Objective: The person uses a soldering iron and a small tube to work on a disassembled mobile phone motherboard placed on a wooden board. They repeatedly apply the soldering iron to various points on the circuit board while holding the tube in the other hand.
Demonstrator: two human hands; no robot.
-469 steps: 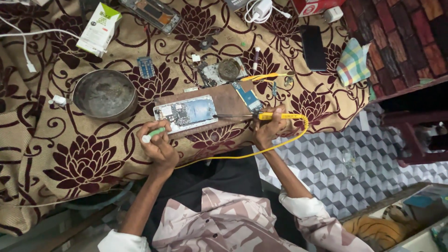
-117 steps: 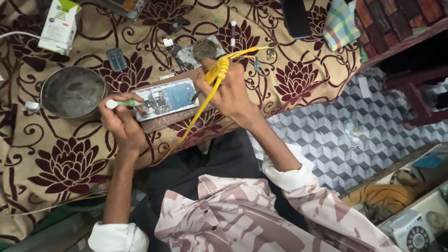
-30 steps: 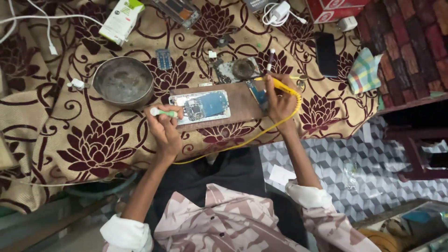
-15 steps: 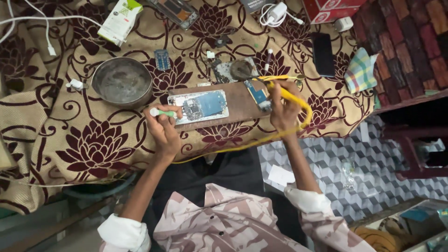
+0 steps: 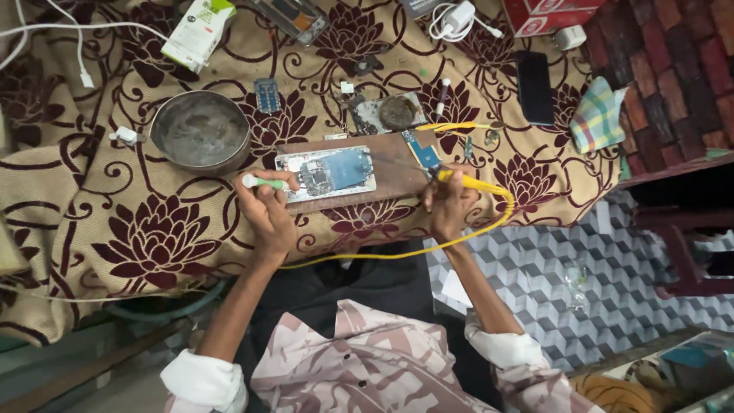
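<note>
An opened phone (image 5: 327,173) lies on a wooden board (image 5: 391,170) at the bench's (image 5: 153,237) front edge. The left hand (image 5: 266,208) has its grip closed on a green-handled tool (image 5: 264,183) at the phone's left end. The right hand (image 5: 451,205) grips a yellow soldering iron (image 5: 465,181) beside the board. A metal bowl (image 5: 200,131) sits near the phone's upper left.

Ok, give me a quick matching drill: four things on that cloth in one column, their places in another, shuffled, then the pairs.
Things:
1. round metal bowl
2. opened phone
3. dark phone
4. checked cloth

Places:
A. on the wooden board, between the hands
B. far right edge of the table
C. left of the board, above the left hand
D. just left of the checked cloth

Pairs: 1-C, 2-A, 3-D, 4-B
</note>
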